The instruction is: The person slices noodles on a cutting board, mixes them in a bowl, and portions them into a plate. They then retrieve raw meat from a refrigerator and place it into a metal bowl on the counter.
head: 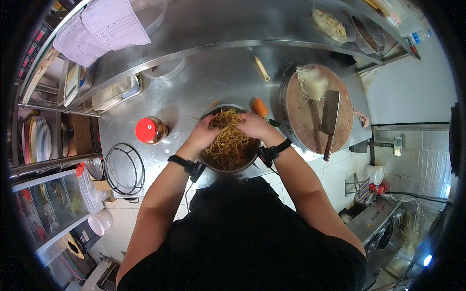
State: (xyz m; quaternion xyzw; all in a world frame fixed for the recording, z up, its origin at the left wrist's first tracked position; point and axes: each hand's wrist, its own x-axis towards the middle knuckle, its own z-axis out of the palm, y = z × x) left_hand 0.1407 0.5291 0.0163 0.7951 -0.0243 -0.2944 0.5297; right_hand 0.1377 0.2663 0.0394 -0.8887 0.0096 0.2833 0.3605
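Observation:
A round metal bowl (237, 169) stands near the table's front edge, holding shredded vegetables (229, 140) in thin yellow-brown strands. My left hand (204, 134) reaches over the bowl's left side, its thumb lying across the strands and its fingers curled into them. From the right, my right hand (256, 127) grips into the same heap, fingertips partly buried. Strands bunch up between the two hands. Just beyond the bowl, beside my right hand, lie a piece of carrot (260, 107) and a dark green vegetable piece (274, 123).
At right, a round chopping block (295, 120) carries a cleaver (330, 114) and a white, partly shredded vegetable (316, 84). A red-lidded jar (147, 131) and a black wire ring stand (123, 169) are left. A wooden-handled tool (262, 69) lies behind, below a metal shelf (225, 25).

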